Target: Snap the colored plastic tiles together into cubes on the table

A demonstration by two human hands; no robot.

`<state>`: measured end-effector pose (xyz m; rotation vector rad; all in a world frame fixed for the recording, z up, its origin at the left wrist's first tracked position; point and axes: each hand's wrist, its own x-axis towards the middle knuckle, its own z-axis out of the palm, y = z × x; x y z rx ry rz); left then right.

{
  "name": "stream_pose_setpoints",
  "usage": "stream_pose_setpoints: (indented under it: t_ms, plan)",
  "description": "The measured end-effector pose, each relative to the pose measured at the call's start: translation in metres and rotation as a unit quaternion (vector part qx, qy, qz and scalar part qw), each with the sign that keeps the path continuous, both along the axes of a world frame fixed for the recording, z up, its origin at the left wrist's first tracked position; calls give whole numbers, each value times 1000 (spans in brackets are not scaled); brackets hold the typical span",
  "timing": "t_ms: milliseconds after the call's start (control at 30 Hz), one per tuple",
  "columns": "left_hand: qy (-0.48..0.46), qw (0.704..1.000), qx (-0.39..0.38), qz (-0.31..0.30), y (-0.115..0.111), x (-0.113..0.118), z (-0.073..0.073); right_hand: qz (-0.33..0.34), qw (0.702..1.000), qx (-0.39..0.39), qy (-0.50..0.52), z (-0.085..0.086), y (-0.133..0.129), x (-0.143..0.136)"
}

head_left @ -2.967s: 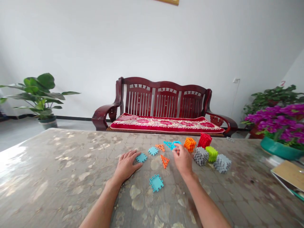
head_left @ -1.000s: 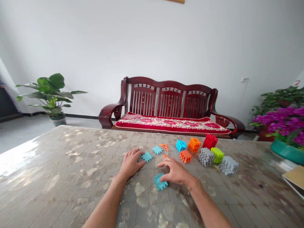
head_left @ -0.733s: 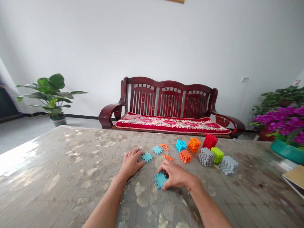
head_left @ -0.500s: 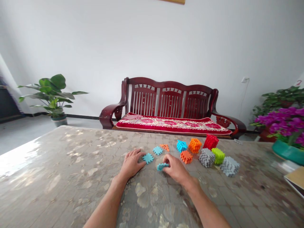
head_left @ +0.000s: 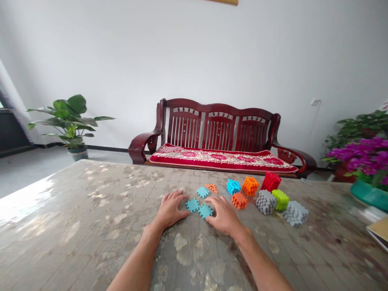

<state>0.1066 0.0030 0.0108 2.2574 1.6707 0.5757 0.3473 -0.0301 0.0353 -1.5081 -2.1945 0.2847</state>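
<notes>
Two teal notched tiles lie flat on the table, a left one (head_left: 192, 205) and a right one (head_left: 205, 211), their near corners meeting or almost so. My left hand (head_left: 172, 209) rests with fingers spread, its thumb at the left tile's edge. Beside the right tile, my right hand (head_left: 223, 215) has its thumb and fingertips at the tile's edges, fingers apart. A third teal tile (head_left: 203, 192) lies just beyond these two, next to an orange triangular piece (head_left: 211, 188).
Stacks stand to the right: blue (head_left: 233, 186), orange (head_left: 250, 186), orange-red (head_left: 239, 200), red (head_left: 270, 181), green (head_left: 280, 200), and two grey (head_left: 266, 202). A teal flower pot (head_left: 368, 196) is at the table's right; a wooden bench (head_left: 218, 121) stands behind.
The teal tile that was tilted in my right hand now lies flat beside the left tile. My right hand's fingers have spread. The view has shifted slightly.
</notes>
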Motion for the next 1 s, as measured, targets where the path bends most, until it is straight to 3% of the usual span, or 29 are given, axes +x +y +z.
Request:
stream_pose_setpoints:
  t_ms: [267,467,633,833,1000]
  plan:
    - [-9,1000,-6,4,-1,1,4,-46,994,8,-103,-2,-4,-10]
    - [-17,1000,-10,4,-1,2,4,-68,995,60,-35,-7,2,-12]
    - [-15,1000,-15,-4,1,0,2,-70,994,69,48,-12,9,-29]
    - [-14,999,-30,-17,5,-4,-1,-63,995,59,55,-25,11,-44]
    - [-31,999,-17,-10,8,-7,-4,-97,993,65,25,-29,5,-44]
